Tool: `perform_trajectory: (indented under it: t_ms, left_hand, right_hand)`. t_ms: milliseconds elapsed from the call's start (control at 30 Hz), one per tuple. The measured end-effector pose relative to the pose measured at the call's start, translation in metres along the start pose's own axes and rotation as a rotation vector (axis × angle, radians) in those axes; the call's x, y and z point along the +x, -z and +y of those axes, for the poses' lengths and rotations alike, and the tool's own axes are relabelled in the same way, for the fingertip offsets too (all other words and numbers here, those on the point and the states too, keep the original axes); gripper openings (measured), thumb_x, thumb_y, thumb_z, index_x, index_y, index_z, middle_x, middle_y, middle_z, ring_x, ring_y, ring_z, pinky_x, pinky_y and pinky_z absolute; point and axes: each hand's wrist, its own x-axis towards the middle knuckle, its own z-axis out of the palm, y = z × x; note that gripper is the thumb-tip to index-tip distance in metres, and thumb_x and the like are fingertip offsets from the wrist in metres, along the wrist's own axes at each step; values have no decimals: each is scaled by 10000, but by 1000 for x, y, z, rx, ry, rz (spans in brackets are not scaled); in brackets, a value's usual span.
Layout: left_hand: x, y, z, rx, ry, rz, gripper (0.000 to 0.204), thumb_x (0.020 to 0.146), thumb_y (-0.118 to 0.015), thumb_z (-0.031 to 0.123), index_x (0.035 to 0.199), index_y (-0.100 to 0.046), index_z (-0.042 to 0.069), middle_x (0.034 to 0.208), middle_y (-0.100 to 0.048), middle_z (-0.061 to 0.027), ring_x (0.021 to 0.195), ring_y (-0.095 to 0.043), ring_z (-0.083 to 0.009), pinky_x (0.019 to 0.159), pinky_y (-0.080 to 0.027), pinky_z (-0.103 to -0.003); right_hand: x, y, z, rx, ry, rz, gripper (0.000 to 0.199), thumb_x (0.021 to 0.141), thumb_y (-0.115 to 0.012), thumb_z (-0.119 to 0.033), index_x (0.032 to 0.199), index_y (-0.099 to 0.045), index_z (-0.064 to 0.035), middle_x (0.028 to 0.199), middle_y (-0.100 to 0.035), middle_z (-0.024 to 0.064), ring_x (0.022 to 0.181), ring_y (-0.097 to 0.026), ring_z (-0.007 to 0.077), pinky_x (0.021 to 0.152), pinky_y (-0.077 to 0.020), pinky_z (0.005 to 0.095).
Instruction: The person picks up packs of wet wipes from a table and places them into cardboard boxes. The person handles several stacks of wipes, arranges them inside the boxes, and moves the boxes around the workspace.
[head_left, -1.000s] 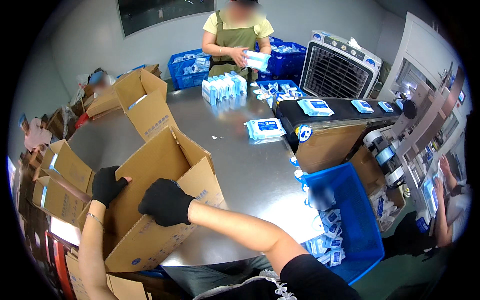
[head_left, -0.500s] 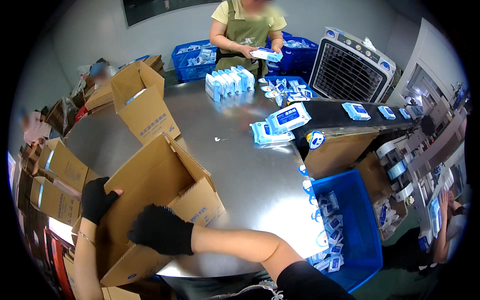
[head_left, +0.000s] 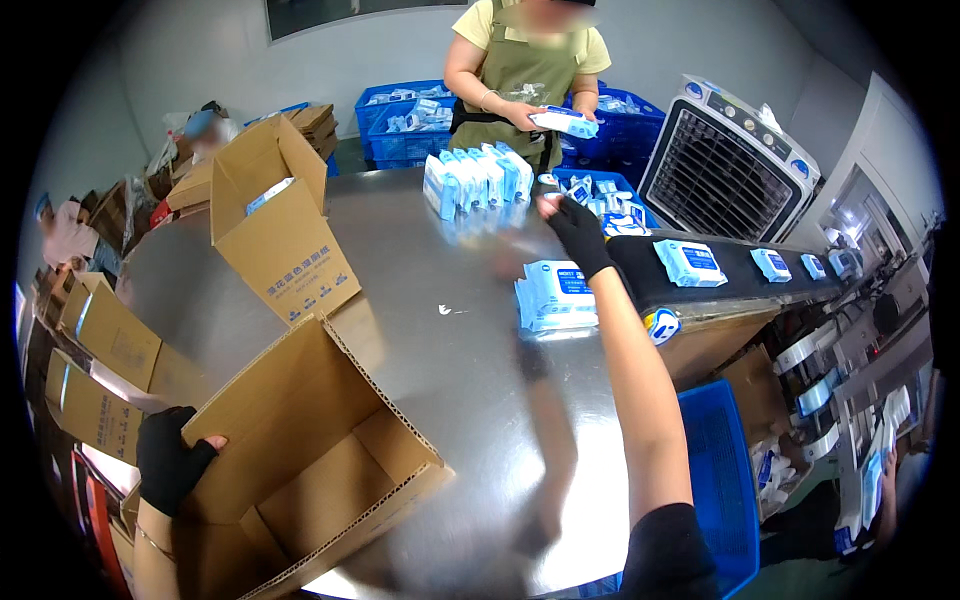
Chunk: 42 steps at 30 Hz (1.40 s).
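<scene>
An open cardboard box (head_left: 330, 470) sits at the near edge of the metal table, and its inside looks bare. My left hand (head_left: 175, 455), in a black glove with bare fingertips, is closed on the box's left wall, thumb inside. My right hand (head_left: 578, 232), gloved alike, is stretched out over the conveyor's end with its fingers extended and nothing visible in them. Just below it lies a small stack of blue-and-white wipes packs (head_left: 555, 295). Farther off, a row of upright wipes packs (head_left: 478, 180) stands on the table.
Across the table a person in an apron (head_left: 530, 80) holds a wipes pack. More packs ride the black conveyor (head_left: 740, 265). A second open box (head_left: 285, 250) stands at the left, a blue crate (head_left: 722, 470) at the right, and an air cooler (head_left: 725, 165) behind the conveyor.
My right hand has gone from above the box to the conveyor's end, far right. The box has turned and its flaps stand differently. My left hand still grips its wall.
</scene>
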Motion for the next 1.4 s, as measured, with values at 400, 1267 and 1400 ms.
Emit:
perform_trajectory:
  t_ms: [400,1267,1400]
  left_hand:
    - [-16,-4,-31,-88,33,-90,442,754,-756,288,1048,-640,-20,924,-668,-184,863,-635,-319,790,-480,-392]
    - [16,-2,-51,-20,-151,-195,552,780,-739,410,1108,-631,-20,1011,-632,-225,978,-585,-341,852,-445,-402]
    - [10,6,-46,39,-55,-278,554,781,-737,413,1099,-621,-26,1008,-623,-227,983,-581,-360,844,-446,-403]
  right_hand:
    - [-241,14,-38,-553,177,-284,247,874,-575,-280,876,-647,-45,843,-637,146,847,-600,328,772,-458,426]
    - [-380,83,-142,-381,-459,-854,1037,540,-860,-552,1392,-451,-124,1281,-568,189,1190,-544,361,991,-444,389]
    - [-370,56,-187,-791,-341,-970,970,515,-854,-570,1299,-500,-120,1050,-634,134,1007,-627,287,830,-495,395]
